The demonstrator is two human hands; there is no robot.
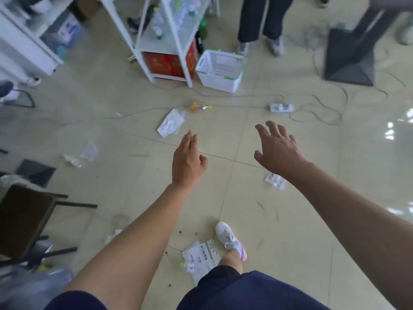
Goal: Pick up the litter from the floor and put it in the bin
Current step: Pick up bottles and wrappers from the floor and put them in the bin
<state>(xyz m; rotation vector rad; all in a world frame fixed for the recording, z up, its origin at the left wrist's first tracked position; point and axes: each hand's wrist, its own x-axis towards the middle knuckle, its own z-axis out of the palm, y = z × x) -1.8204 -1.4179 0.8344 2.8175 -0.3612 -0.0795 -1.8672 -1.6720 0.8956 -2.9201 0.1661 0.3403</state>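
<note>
Litter [171, 123] lies scattered, its print unreadable; bin [220, 83] stands upright. Both left hand [187, 162] and right hand [277, 148] hover, fingers spread.

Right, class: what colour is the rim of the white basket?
The basket rim is green, clearest in the head view.

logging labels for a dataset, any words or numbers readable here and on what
Nothing reads clearly.
White bag by the shoe: dark printed characters, too blurred.
Red boxes: gold emblem, too blurred.
Small packet: print too small.
</note>
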